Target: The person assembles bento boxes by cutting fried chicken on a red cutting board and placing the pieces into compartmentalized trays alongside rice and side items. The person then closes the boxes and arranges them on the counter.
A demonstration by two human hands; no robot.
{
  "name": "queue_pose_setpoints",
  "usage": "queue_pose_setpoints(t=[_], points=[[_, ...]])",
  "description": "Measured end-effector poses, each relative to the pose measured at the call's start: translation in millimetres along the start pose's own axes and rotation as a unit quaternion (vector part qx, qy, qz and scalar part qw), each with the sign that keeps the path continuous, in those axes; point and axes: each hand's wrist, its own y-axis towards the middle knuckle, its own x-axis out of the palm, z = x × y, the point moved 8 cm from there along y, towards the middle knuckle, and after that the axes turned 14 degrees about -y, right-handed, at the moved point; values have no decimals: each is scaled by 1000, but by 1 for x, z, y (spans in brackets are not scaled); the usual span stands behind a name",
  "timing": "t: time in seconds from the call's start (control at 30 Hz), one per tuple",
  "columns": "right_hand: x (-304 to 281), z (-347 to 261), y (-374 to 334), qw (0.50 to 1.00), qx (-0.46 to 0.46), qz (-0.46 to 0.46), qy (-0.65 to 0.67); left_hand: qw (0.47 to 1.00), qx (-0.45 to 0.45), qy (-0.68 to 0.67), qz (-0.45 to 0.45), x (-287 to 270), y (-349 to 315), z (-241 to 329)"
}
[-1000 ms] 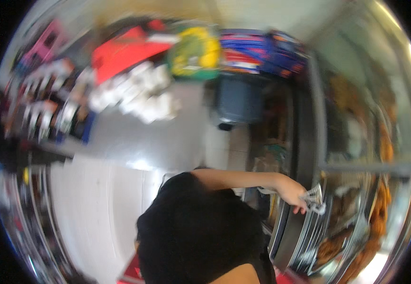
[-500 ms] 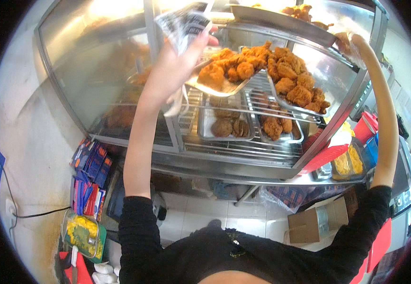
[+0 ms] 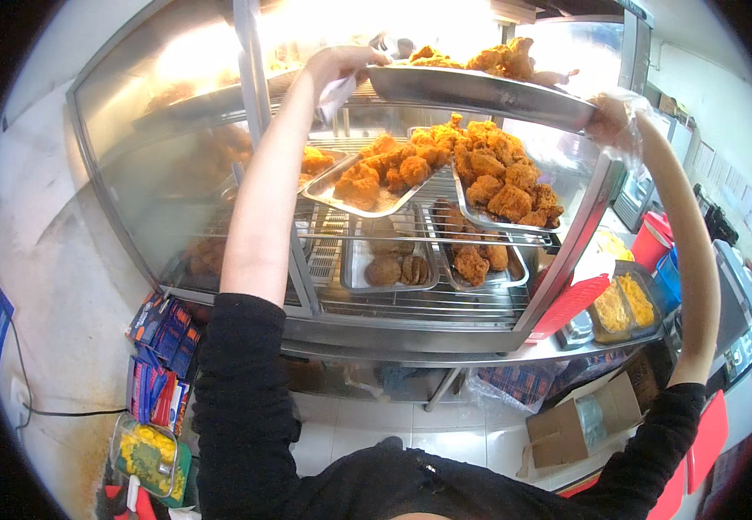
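Note:
A shallow metal tray [image 3: 480, 94] with pieces of fried chicken [image 3: 504, 58] lies level at the top of the glass display warmer. My left hand [image 3: 346, 62] closes on its left end, with crumpled white material [image 3: 336, 94] hanging under the palm; what that is I cannot make out. At the tray's right end my right hand [image 3: 612, 121], in a clear plastic glove [image 3: 638, 121], grips the rim. Below it, one tray of chicken [image 3: 385, 178] slants on the middle rack beside a fuller tray of darker chicken [image 3: 506, 178].
On the lower rack sit a tray with brown patties [image 3: 389, 256] and a small chicken tray [image 3: 473, 260]. A metal post [image 3: 263, 95] stands by my left forearm. Containers of yellow food [image 3: 623, 303] and red cups [image 3: 651, 236] are at right, folded boxes [image 3: 164, 334] at left.
My left hand has come down from in front of the upper opening, where it held a printed wrapper, onto the tray's left end. The right hand stays at the right end; the view has shifted.

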Motion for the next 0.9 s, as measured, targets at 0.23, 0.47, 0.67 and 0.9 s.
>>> queue_pose_setpoints(t=[0.23, 0.47, 0.67, 0.9], points=[[3, -14, -44, 991, -128, 32, 13, 971, 5, -236, -48, 8, -26, 4], [-13, -17, -142, 911, -327, 33, -248, 986, 21, -136, 94, 4, -170, 78], [24, -23, -240, 874, -396, 29, -279, 969, 187, -159, -39, 41, -342, 158], [71, 3, -352, 919, -378, -2, -112, 945, -7, 1, 326, 56, -589, 164]])
